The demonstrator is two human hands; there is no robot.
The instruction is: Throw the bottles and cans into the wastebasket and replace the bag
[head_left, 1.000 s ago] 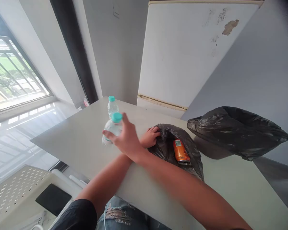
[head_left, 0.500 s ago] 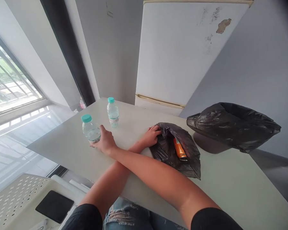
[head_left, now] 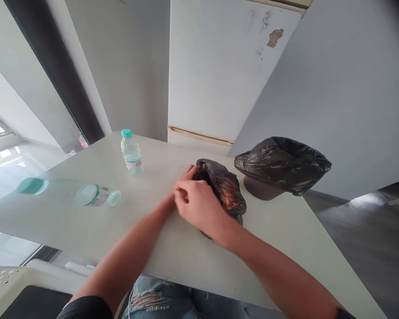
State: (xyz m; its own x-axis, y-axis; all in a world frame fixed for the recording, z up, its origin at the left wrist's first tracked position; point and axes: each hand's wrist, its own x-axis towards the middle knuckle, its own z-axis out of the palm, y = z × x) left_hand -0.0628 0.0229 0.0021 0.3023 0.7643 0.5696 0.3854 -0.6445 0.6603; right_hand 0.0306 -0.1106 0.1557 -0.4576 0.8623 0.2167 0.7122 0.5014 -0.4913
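Note:
A crumpled black plastic bag (head_left: 216, 170) lies on the table, with an orange can (head_left: 231, 195) showing dimly through its side. My left hand (head_left: 189, 172) grips the bag's left edge; its fingers are partly hidden. Over the bag's mouth is my right hand (head_left: 201, 206), back up and fingers curled; whatever they hold is out of sight. The right forearm no longer crosses the left. One clear bottle with a teal cap (head_left: 132, 155) stands upright. Another bottle (head_left: 89, 195), smeared by motion, is tipped on its side, cap toward the left.
Behind the bag, at the right, stands a dark bin (head_left: 262, 188) lined with a black bag (head_left: 282, 166). A white fridge (head_left: 209, 75) rises beyond the white table (head_left: 275, 239). At the lower left is a cream perforated basket (head_left: 6, 283) with a dark flat object (head_left: 36, 303).
My right hand has let go of the near bottle and moved right to the bag. That bottle has gone from upright to tipped over. The view has turned to the right.

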